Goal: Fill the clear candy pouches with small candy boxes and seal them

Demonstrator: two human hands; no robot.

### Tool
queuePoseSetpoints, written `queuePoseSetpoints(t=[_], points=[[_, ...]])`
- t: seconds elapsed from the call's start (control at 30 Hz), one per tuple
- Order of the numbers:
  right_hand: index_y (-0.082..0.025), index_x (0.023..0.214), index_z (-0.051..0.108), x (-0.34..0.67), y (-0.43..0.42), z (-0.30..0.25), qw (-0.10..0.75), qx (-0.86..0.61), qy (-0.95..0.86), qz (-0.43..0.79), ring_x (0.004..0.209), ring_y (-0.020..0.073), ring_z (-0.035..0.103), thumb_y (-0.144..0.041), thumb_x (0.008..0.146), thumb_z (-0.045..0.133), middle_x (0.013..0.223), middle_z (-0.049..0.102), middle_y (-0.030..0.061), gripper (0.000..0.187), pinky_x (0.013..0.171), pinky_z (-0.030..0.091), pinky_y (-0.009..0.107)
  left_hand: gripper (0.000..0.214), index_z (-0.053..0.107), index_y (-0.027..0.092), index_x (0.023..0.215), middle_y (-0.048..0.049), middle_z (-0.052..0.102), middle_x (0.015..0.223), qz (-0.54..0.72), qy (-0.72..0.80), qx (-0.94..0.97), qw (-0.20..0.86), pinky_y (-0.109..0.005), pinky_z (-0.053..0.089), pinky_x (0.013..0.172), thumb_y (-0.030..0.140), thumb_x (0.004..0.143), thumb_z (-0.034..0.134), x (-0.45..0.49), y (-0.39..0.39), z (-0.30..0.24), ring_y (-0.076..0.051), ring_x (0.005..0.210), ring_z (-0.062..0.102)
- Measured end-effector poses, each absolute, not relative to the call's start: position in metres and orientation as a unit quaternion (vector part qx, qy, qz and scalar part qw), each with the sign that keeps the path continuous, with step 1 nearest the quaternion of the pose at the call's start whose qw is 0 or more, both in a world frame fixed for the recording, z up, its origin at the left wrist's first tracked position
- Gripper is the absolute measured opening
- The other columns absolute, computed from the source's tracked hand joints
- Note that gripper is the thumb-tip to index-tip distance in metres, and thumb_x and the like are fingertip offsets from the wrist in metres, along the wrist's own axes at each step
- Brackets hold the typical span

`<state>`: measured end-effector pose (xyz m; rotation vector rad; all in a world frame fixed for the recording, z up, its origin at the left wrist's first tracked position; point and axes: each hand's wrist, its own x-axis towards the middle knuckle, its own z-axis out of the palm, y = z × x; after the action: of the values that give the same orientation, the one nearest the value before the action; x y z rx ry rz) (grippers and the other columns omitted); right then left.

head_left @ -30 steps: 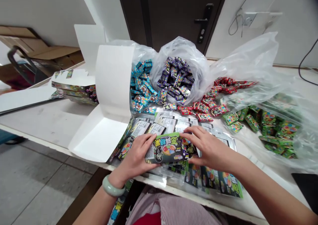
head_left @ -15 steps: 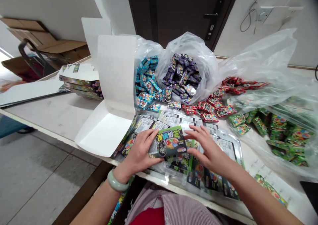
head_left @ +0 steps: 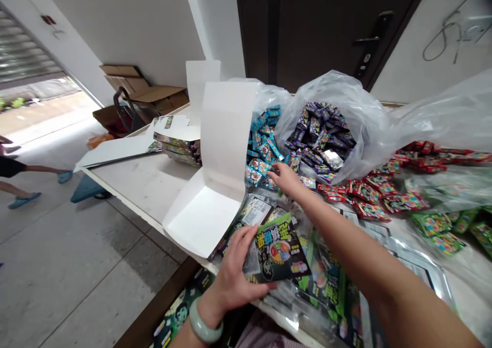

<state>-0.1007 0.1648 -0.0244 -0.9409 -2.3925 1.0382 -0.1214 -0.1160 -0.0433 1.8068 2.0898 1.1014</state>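
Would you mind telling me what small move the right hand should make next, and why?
Probably close the right hand on one of the blue packets at the pile's near edge. Its fingers look spread and lie right at those packets, apparently gripping nothing, while the left hand grips the black-and-green pouch.

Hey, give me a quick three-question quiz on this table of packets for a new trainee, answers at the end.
1. True or false: the left hand holds a green-and-black pouch.
2. The right hand is nearest: A blue packets, B red packets, C green packets.
3. Fill in: the purple packets sit in a clear plastic ____.
Key: 1 true; 2 A; 3 bag.
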Motion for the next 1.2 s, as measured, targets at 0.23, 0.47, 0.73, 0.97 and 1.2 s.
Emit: queuePoseSetpoints(t=[0.23,0.47,0.73,0.97,1.2], points=[[-0.014,0.098,0.062,-0.148,0.172,-0.043,0.165,-0.408,-0.821,0.364,0.104,0.0316,0.06,-0.035,0.077,0.07,0.112,0.064,0.0182,0.03,0.09,0.046,0.047,0.107,0.021,0.026,0.149,-0.0164,0.041,0.139,0.369,0.717,0.585,0.082,-0.056,0.044,0.103,0.04,0.062,0.083,-0.134,-0.125,-0.052,-0.038,0.127,0.044],[-0.018,0.108,0.062,-0.038,0.181,-0.03,0.19,-0.33,-0.792,0.477,0.078,0.0186,0.066,-0.041,0.086,0.054,0.093,0.07,0.0054,0.033,0.072,0.054,0.034,0.1,0.023,0.027,0.148,-0.0153,0.041,0.138,0.378,0.719,0.577,0.088,-0.057,0.041,0.105,0.037,0.067,0.08,-0.143,-0.124,-0.053,-0.037,0.127,0.044],[-0.026,0.101,0.07,0.12,0.156,-0.042,0.185,-0.176,-0.915,0.314,0.121,0.023,0.052,-0.009,0.083,0.045,0.126,0.057,0.0085,0.035,0.102,0.041,0.047,0.088,0.028,0.024,0.146,-0.0131,0.043,0.135,0.364,0.717,0.592,0.057,-0.053,0.041,0.106,0.045,0.074,0.074,-0.136,-0.104,-0.049,-0.034,0.126,0.045],[-0.022,0.138,0.047,0.133,0.118,-0.041,0.149,-0.261,-0.923,0.24,0.135,0.0311,0.037,-0.035,0.085,0.059,0.146,0.042,0.0151,0.055,0.109,0.031,0.055,0.087,0.03,0.023,0.145,-0.0137,0.045,0.133,0.317,0.723,0.613,0.035,-0.054,0.04,0.106,0.048,0.074,0.075,-0.128,-0.095,-0.036,-0.033,0.125,0.045],[-0.019,0.126,0.053,0.138,0.101,-0.028,0.256,-0.314,-0.888,0.217,0.118,0.0318,0.051,-0.036,0.075,0.07,0.124,0.055,0.0157,0.056,0.102,0.04,0.051,0.091,0.028,0.023,0.146,-0.0142,0.043,0.136,0.271,0.698,0.661,0.045,-0.054,0.038,0.108,0.046,0.073,0.076,-0.122,-0.091,-0.033,-0.033,0.127,0.043]])
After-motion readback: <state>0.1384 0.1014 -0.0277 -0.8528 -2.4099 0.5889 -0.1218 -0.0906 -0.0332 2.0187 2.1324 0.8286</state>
